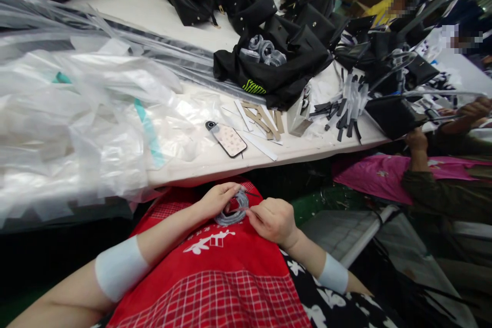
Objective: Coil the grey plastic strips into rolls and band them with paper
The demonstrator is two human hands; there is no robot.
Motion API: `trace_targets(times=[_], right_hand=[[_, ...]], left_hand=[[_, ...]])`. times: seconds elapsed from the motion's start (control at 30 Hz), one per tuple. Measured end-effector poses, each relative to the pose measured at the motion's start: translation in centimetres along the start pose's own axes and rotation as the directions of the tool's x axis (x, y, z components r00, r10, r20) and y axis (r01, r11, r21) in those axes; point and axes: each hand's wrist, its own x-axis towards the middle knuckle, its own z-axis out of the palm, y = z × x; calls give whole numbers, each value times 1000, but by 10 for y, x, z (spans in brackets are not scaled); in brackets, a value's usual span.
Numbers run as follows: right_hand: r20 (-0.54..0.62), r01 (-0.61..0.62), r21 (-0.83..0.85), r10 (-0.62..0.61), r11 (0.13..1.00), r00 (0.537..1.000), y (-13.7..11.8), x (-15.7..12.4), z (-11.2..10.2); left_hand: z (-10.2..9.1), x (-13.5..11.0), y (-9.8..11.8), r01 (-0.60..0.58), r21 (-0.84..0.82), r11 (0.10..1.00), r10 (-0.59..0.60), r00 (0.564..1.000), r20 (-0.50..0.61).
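Note:
Over my lap, my left hand grips a ring-shaped coil by its upper left side. The coil looks grey under clear plastic film, like a rolled strap. To its right, my right hand is closed, with thumb and finger pinching the end of a thin strip that runs across the coil. What the strip is made of is too small to tell. Behind the coil lies a red apron with a white print and a checked lower part.
A phone and cardboard strips lie on the white table. Clear plastic bags cover its left side. Similar coils rest on a black cloth bag. Wrapped straps are farther right, near a co-worker's hand.

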Motion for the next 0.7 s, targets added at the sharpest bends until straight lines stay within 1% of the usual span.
trace_targets(times=[0.07,0.13,0.2,0.23,0.27,0.4,0.47,0.53,0.6,0.67,0.7], right_hand=[[-63,115,-114,-123,987,990,-7,4,0],[-135,199,-175,-224,964,965,-13,8,2],[-197,223,-203,-262,954,945,-16,12,5],[-210,213,-208,-256,955,944,-17,14,7],[-201,194,-210,-236,958,951,-16,16,9],[-90,105,-232,-128,967,988,-11,23,23],[-62,74,-242,-91,968,994,-8,24,29],[-51,33,-226,-46,974,998,-7,23,33],[-45,-38,-156,32,987,998,-6,22,34],[-41,-142,-9,142,990,989,-6,20,32],[-32,-199,85,202,976,979,-6,20,30]], left_hand=[[-1,-1,0,-32,69,997,33,999,-12],[-1,-2,-1,-63,144,988,66,998,-19],[-1,-3,-1,-77,189,979,84,996,-26],[-1,-3,-1,-79,199,977,87,996,-31],[-1,-3,-1,-78,203,976,87,996,-34],[-1,-2,-2,-112,197,974,117,993,-11],[-1,-1,-3,-128,172,977,129,992,6],[-3,1,-3,-138,155,978,141,990,-9],[-6,3,-3,-148,140,979,156,987,-44],[-8,3,-1,-154,105,982,161,985,-56],[-9,3,0,-154,84,984,159,986,-48]])
